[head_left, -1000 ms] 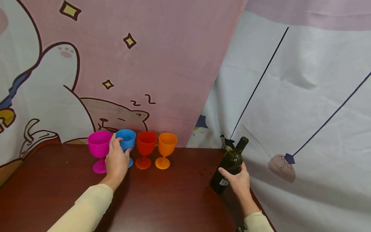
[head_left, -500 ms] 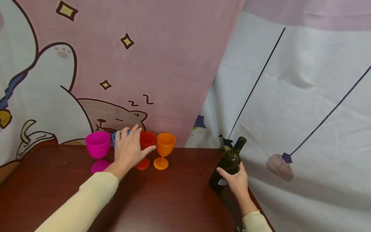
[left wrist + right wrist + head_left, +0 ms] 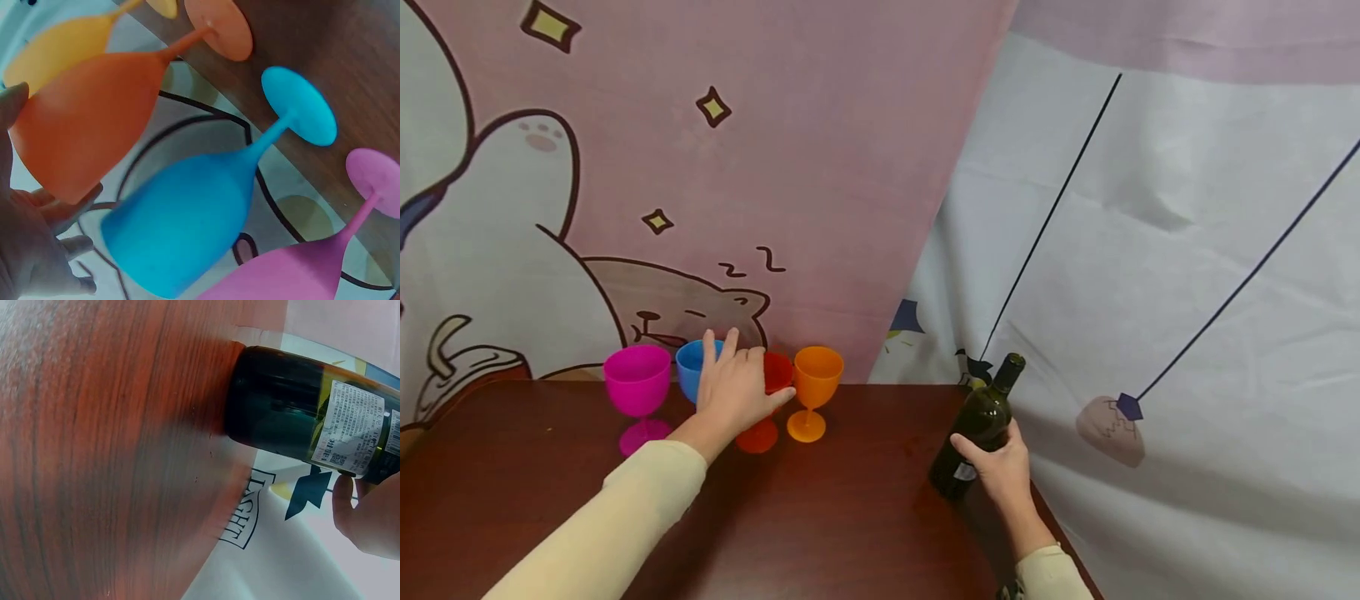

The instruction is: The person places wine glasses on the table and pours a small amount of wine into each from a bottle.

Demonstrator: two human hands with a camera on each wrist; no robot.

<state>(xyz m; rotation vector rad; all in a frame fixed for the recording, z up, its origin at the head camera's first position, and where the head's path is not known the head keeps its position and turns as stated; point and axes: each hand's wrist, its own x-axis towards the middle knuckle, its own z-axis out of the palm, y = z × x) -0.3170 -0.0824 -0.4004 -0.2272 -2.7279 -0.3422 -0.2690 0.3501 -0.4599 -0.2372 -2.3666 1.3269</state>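
My left hand point(image 3: 737, 392) holds the red goblet point(image 3: 94, 119) by its bowl near the rim; in the left wrist view the thumb is on one side and the fingers reach round the other. The blue goblet point(image 3: 187, 219) is just left of the hand, partly covered by it in the head view. A magenta goblet point(image 3: 637, 382) is at the row's left end and an orange goblet point(image 3: 817, 379) at its right end. My right hand point(image 3: 1003, 467) grips a dark green wine bottle point(image 3: 983, 421) round its body, the neck pointing up. A white printed label point(image 3: 351, 428) shows on it.
The goblets stand on a dark reddish-brown table point(image 3: 827, 517) near its back edge. Behind it hangs a pink cartoon cloth point(image 3: 850, 167), with a white cloth point(image 3: 1187, 317) along the right side.
My left hand has left the blue goblet, moved right and taken hold of the red one, which has shifted slightly nearer. The right hand keeps its grip on the bottle.
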